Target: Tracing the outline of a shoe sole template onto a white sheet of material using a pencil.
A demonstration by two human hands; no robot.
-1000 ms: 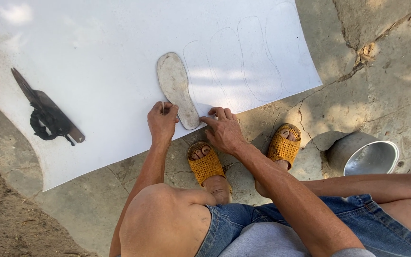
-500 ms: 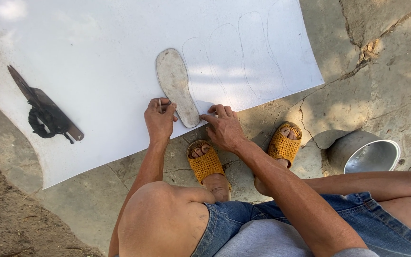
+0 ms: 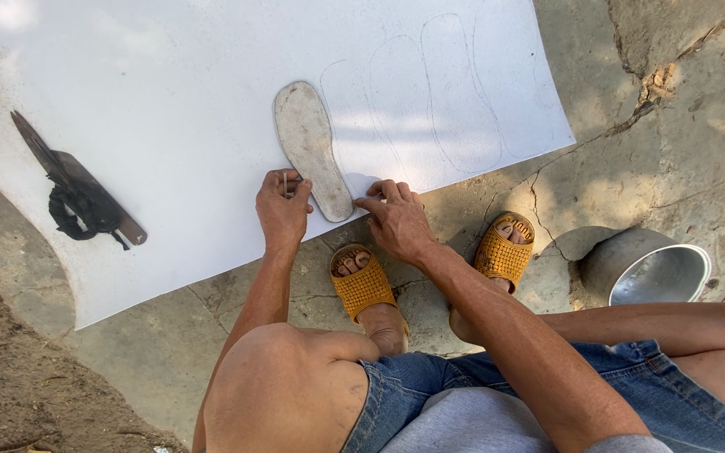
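A worn grey shoe sole (image 3: 308, 143) lies flat on a big white sheet (image 3: 169, 75) spread over the ground. My left hand (image 3: 281, 214) pinches a thin pencil (image 3: 285, 183) against the sole's left edge near the heel. My right hand (image 3: 398, 222) rests on the sheet with its fingertips at the heel end of the sole. Faint traced sole outlines (image 3: 455, 92) show on the sheet to the right of the sole.
Black shears (image 3: 77, 189) lie on the sheet at the left. A metal bowl (image 3: 660, 273) stands on the cracked stone at the right. My feet in yellow woven sandals (image 3: 362, 285) sit just below the sheet's edge. Dirt lies at bottom left.
Both hands stay at the heel end of the sole; only the view has shifted a little.
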